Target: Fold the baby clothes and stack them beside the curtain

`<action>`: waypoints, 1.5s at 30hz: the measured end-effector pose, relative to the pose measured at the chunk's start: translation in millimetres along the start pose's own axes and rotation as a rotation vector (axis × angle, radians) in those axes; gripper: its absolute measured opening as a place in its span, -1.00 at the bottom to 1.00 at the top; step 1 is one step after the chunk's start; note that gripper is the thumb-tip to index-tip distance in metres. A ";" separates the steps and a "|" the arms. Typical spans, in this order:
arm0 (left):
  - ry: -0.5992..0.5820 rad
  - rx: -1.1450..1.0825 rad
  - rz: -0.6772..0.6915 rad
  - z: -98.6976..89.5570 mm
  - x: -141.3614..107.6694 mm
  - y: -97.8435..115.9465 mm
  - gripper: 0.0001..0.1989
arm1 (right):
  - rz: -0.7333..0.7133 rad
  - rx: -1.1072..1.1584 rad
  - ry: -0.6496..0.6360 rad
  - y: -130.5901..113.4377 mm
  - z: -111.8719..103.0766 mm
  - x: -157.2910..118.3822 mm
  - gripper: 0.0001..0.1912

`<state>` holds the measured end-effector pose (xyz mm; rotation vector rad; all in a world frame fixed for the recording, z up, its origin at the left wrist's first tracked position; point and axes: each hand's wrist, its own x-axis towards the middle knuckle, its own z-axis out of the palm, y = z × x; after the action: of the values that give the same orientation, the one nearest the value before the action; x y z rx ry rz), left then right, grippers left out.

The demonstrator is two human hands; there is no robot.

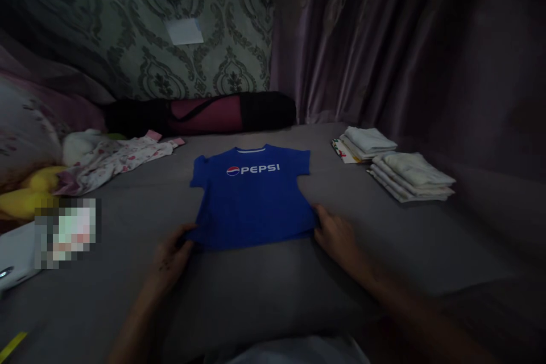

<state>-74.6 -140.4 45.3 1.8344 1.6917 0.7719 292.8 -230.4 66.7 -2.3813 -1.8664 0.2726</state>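
Observation:
A blue T-shirt (256,205) with white PEPSI lettering and a round logo lies spread on the grey sheet (264,284), its collar pointing away from me. At its lower left corner, my left hand (173,253) pinches the hem between thumb and fingers. My right hand (335,233) grips the shirt's lower right corner. Both short sleeves lie out to the sides.
Two stacks of folded cloths, one farther (369,142) and one nearer (412,176), sit at the right. Patterned clothing (123,159) and a yellow plush item (32,196) lie left. A black and red long bag (207,114) rests by the wall.

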 end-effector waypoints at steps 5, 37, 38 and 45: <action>-0.005 0.149 0.154 -10.1 1.2 -27.9 -0.53 | -0.014 -0.049 0.081 6.5 -2.9 -3.3 -0.48; -0.121 0.352 0.545 -28.2 -9.8 -55.8 -0.69 | -0.467 -0.019 -0.065 42.5 -33.1 2.3 -0.72; -0.122 0.365 0.559 -27.6 -9.3 -55.0 -0.68 | -0.476 -0.007 -0.117 40.8 -40.2 6.2 -0.73; -0.201 0.375 0.697 -7.0 -6.5 -33.7 -0.40 | -0.476 0.141 0.045 -21.8 -16.4 71.3 -0.50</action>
<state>-103.5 -144.1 25.8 2.7183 1.1073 0.5093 291.9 -155.5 81.4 -1.7704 -2.2292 0.2889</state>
